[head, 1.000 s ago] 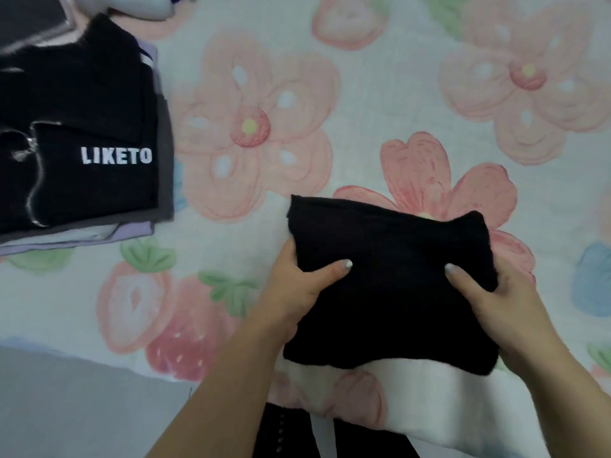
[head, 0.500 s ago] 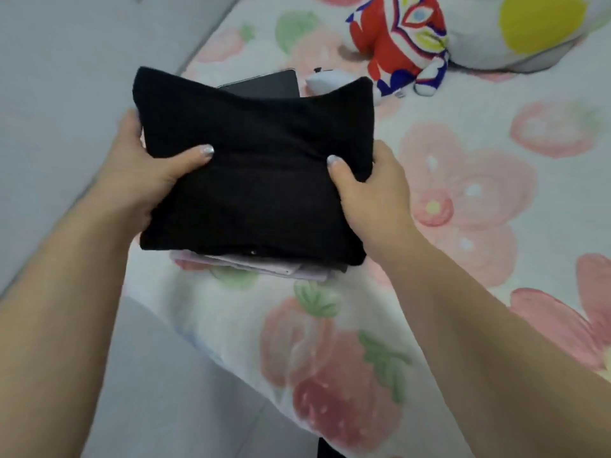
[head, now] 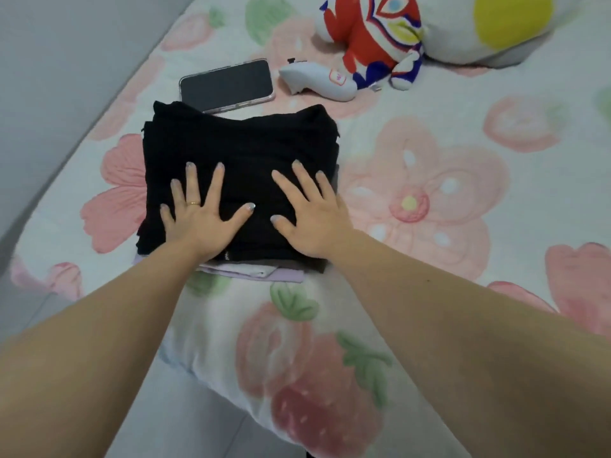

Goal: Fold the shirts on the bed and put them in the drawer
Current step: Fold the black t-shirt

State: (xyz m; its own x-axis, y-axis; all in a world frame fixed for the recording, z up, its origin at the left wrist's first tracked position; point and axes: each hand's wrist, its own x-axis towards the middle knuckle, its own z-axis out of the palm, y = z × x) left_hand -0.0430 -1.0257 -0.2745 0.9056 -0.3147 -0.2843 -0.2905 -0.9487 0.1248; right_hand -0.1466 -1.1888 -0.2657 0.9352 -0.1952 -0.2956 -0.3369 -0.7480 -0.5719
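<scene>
My left hand (head: 198,223) and right hand (head: 310,219) lie flat, fingers spread and straight, pressing on the black folded shirt (head: 241,150) and gripping nothing; a ring (head: 194,203) sits on one left finger. That shirt tops a stack near the bed's corner, with lilac and white layers (head: 251,271) showing under its near edge. At 12 o'clock of the stack, just beside it, lies a phone (head: 228,84), screen dark. At 1 o'clock a white gadget (head: 317,82) rests against a red and blue plush toy (head: 373,38), and a white pillow (head: 496,24) lies beyond. The flowered bed (head: 429,127) runs open toward 3 o'clock. At 9 o'clock its edge is near, then grey floor (head: 49,77). The gadget's pink label is too blurred to read
</scene>
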